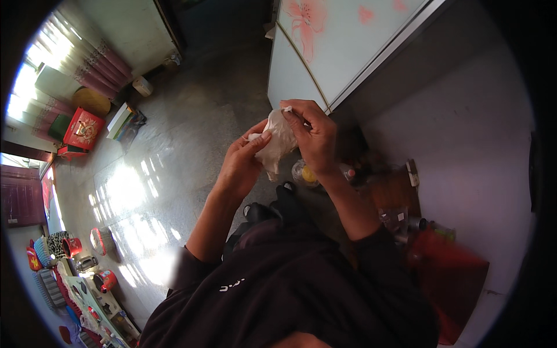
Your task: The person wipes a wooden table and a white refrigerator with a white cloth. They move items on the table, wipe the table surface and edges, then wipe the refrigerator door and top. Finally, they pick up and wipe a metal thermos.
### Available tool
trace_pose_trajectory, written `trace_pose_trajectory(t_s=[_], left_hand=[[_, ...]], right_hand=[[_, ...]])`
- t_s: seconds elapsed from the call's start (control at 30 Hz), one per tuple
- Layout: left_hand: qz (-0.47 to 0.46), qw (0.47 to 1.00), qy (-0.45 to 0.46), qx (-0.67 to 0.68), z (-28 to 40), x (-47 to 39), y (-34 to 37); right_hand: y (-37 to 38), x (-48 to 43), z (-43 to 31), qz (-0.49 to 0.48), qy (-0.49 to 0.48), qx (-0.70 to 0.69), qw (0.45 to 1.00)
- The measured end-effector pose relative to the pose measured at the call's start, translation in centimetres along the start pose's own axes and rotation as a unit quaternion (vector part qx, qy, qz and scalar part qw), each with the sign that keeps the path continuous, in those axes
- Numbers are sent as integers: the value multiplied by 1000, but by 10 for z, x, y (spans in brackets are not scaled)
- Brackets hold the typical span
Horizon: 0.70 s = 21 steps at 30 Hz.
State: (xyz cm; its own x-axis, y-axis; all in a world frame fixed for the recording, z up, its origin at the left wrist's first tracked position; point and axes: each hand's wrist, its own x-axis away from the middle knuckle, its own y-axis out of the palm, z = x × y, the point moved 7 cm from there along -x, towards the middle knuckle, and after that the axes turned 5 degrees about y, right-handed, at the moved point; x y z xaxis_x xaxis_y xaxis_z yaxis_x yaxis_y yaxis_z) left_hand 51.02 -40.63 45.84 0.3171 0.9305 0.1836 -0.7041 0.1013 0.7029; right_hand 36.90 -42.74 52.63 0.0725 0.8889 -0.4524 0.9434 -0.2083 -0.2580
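Between my two hands hangs a crumpled, thin whitish sheet [280, 137], cloth-like or paper-like; I cannot tell which. My left hand [246, 154] grips its left edge, thumb on top and fingers behind. At the upper right corner, my right hand [314, 132] pinches it between thumb and bent fingers. The sheet's lower end dangles loose above the floor. Both hands are held out in front of my body, over my dark shoes [285, 191].
A white cabinet [300, 74] with pink flower decoration stands ahead right. Right of my feet are a clear plastic bag [302, 172], a brown wooden surface [391, 191] and a red box-like thing [452, 278]. Red boxes [85, 130] and a low table [87, 296] are at left.
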Motion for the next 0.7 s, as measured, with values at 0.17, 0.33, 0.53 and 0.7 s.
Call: trace_pose_trajectory(t_s=[0.17, 0.33, 0.53, 0.7], left_hand=[[15, 992, -71, 99, -24, -4, -4], [12, 967, -116, 225, -35, -3, -1], [44, 977, -111, 179, -38, -5, 3], [28, 980, -17, 197, -9, -22, -25]], right_hand=[[0, 1, -1, 1, -8, -30, 1000], [-7, 1, -1, -2, -13, -47, 999], [-6, 2, -19, -52, -67, -58, 995], [-28, 24, -57, -195, -173, 37, 965]])
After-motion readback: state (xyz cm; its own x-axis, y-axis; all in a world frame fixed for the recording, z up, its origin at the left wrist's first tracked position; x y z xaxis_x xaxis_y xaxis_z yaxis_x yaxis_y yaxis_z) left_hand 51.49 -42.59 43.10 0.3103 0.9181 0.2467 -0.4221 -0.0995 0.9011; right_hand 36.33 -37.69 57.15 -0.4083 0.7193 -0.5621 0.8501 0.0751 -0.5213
